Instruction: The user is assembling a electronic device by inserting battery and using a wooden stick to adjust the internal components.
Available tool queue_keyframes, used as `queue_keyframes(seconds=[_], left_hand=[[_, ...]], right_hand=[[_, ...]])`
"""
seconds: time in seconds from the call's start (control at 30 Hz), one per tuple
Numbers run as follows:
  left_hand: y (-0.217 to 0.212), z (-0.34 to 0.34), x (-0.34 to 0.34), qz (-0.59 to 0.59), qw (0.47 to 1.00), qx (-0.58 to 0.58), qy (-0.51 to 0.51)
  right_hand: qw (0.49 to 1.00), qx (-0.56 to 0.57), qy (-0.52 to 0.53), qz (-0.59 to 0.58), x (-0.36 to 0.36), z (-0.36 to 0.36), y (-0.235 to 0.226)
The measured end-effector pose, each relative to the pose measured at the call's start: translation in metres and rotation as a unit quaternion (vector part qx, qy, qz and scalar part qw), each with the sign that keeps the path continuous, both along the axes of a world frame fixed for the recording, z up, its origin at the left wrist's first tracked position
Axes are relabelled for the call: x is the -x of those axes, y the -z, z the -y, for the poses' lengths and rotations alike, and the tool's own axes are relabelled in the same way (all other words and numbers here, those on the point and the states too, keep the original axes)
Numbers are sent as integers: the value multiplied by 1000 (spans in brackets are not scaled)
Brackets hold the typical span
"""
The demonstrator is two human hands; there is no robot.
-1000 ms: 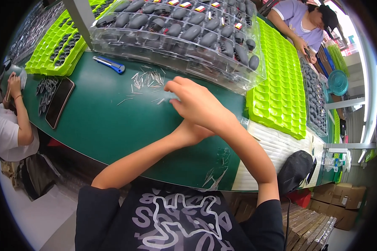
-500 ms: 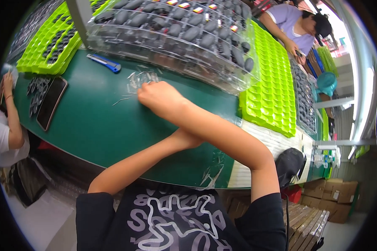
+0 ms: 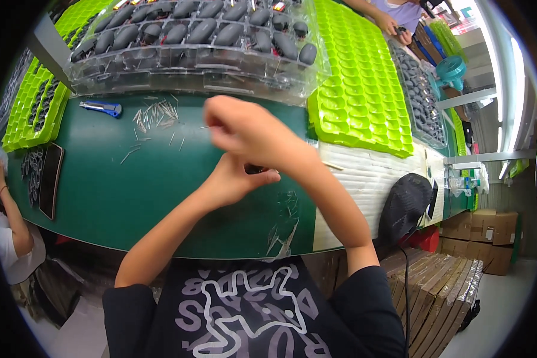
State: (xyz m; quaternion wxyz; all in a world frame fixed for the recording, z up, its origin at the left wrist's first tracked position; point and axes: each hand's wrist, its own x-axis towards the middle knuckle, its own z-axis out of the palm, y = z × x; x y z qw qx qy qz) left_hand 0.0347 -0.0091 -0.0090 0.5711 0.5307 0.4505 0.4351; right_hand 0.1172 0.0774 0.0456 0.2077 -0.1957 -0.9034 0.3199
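Note:
My right hand (image 3: 238, 128) is raised above the green table, fingers pinched, with a thin silvery strip (image 3: 203, 127) jutting from them. Just below it, my left hand (image 3: 232, 182) curls around a small dark thing (image 3: 255, 169) that the fingers mostly hide; its kind cannot be made out. Left of the right hand lies a loose pile of thin silvery strips (image 3: 155, 114), with a few scattered nearer to me. A blue utility knife (image 3: 101, 108) lies to the left of that pile.
Stacked clear trays (image 3: 191, 80) of dark grey oval housings stand at the back. Bright green moulded trays (image 3: 364, 89) are on the right, others (image 3: 39, 107) on the left. A phone (image 3: 52, 179) and dark grey parts (image 3: 33, 170) lie left. A black mesh object (image 3: 406, 206) sits right.
My right hand has moved right from the strip pile to above my left hand, bringing a strip. The left hand, earlier mostly hidden under the right forearm, now shows. The view has shifted.

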Motion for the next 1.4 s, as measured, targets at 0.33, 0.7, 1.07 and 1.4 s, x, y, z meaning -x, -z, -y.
queue_keyframes(seconds=[0.33,0.7,1.07,1.4], left_hand=[[-5,0,1,-107,988,-75,83],[0,-5,4,-90,991,-46,92],[-4,-6,6,-81,989,-22,118],[-4,-6,7,-91,988,-25,119]], right_hand=[[988,100,106,-54,-125,27,23],[992,-6,94,-87,-123,34,41],[978,-124,136,-96,-116,43,51],[972,-143,151,-110,-112,44,56]])
